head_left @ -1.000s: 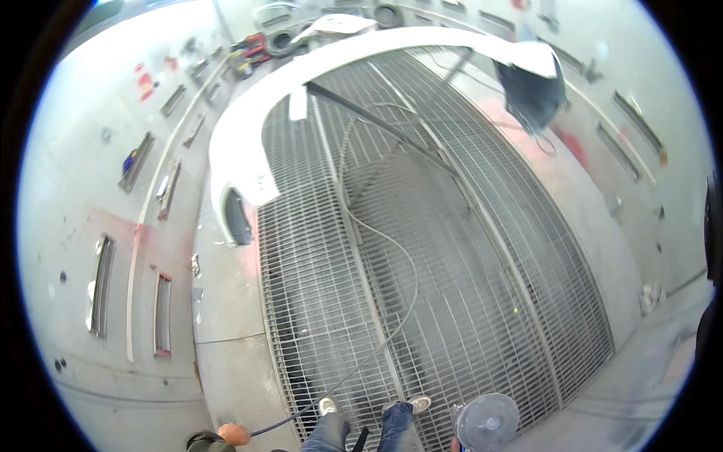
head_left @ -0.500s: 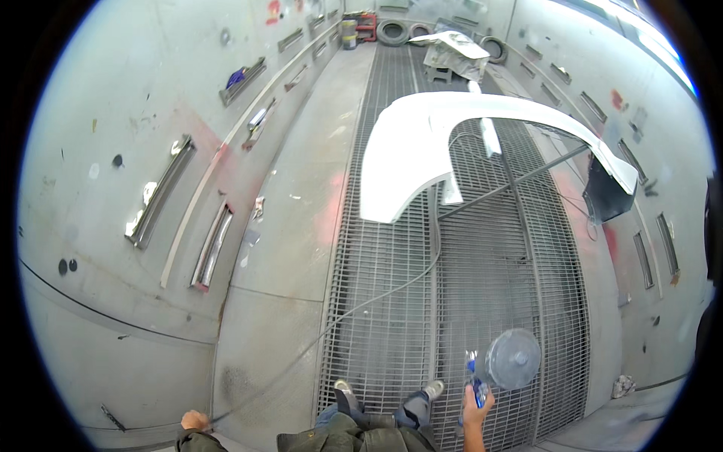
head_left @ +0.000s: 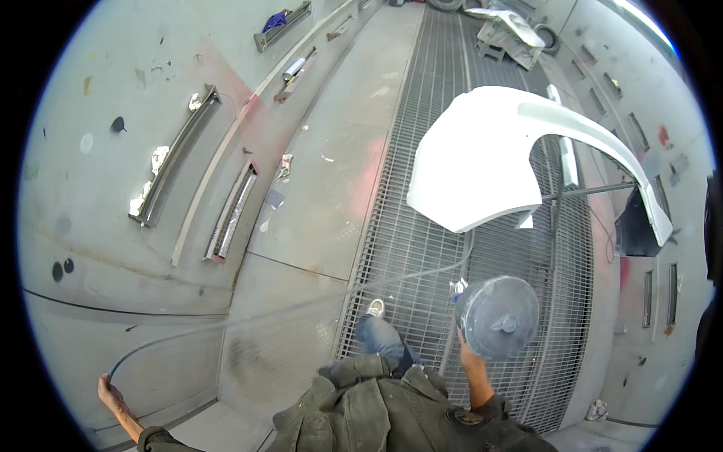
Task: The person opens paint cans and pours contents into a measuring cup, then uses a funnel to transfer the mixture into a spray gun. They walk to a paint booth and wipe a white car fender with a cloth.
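My left hand (head_left: 111,393) is stretched far out to the left, closed round a grey air hose (head_left: 301,309). From there the hose arcs across the floor toward the grating. My right hand (head_left: 468,352) grips a spray gun whose silver head (head_left: 458,287) shows beside its big round cup (head_left: 498,318). The cup has a greyish lid with a small cap and hides most of the gun and my fingers. Beyond it a white car fender (head_left: 474,166) rests on a stand, apart from the gun.
Metal grating (head_left: 422,294) runs down the middle of the floor. Behind the fender stands a covered support with a white panel (head_left: 514,29); tyres (head_left: 548,38) lie at the back. Long wall fixtures (head_left: 181,162) line the left wall. A crumpled scrap (head_left: 596,410) sits lower right.
My left hand has swung outward to the left, lifting the hose. My right hand has raised the spray gun. The view has shifted, with the fender now farther right and closer.
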{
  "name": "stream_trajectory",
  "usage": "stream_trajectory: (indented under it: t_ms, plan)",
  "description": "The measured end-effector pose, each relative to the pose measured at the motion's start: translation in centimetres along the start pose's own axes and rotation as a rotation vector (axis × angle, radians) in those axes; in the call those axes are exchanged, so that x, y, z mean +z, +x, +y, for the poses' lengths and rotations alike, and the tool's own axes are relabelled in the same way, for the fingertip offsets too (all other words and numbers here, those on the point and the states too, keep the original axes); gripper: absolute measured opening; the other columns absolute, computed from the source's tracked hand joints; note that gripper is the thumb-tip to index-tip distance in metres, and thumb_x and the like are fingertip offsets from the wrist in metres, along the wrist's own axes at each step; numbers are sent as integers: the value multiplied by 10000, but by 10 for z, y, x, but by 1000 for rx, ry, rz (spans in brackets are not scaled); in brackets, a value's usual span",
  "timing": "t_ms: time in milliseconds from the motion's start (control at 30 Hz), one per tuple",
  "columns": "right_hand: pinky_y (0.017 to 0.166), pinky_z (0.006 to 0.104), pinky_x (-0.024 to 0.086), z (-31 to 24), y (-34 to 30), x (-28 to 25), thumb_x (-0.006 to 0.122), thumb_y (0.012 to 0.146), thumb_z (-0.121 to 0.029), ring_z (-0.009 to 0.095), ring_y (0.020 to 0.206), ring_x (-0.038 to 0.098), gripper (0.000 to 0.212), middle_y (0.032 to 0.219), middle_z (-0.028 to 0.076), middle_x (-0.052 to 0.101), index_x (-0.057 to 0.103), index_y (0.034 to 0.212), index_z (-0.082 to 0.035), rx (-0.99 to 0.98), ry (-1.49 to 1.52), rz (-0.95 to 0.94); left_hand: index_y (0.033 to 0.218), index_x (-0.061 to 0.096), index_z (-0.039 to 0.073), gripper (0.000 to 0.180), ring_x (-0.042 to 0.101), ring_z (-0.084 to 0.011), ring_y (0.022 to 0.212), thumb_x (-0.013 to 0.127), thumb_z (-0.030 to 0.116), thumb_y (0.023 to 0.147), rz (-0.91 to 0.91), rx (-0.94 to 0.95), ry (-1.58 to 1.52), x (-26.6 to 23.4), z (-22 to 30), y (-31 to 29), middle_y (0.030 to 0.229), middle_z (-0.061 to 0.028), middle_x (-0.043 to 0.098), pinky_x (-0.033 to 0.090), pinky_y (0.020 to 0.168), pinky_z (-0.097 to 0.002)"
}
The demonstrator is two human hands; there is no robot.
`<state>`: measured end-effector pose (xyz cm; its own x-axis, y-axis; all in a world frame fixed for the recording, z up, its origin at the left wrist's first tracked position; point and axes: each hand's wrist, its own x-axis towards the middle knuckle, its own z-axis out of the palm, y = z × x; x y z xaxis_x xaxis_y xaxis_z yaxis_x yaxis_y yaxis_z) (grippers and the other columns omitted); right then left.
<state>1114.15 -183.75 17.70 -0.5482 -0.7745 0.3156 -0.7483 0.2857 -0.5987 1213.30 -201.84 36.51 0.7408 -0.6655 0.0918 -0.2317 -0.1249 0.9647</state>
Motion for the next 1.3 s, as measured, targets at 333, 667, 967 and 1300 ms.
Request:
stream_trajectory:
  t_ms: [333,667,967,1300]
  plan:
    - [469,234,343,-116,195,90,646,893,-34,53,517,452,139,629,-17,510,554,788,-30,585,805,55,918,668,67,91,324,3,439,661,126,849,-108,85,310,224,62,-36,623,90,473,196,389,-193]
    - [491,262,362,-169,356,199,633,907,-55,78,562,481,77,687,2,529,572,880,-17,512,826,80,955,656,5,199,444,-43,592,730,-12,770,-650,-71,-2,615,93,-52,704,52,499,388,536,-206]
    - [461,247,374,-225,572,275,614,916,-37,78,492,463,121,611,8,504,536,824,-22,473,832,215,1077,650,49,352,584,-185,899,772,155,764,-1312,130,-48,933,123,-58,978,-67,623,465,823,-308]
    - [446,212,289,-295,1000,324,446,1026,-164,29,466,263,344,580,-63,271,380,689,-136,106,1245,329,1190,567,53,362,633,-228,748,653,269,914,-1751,300,-155,1314,224,-131,845,-89,646,510,713,-318]
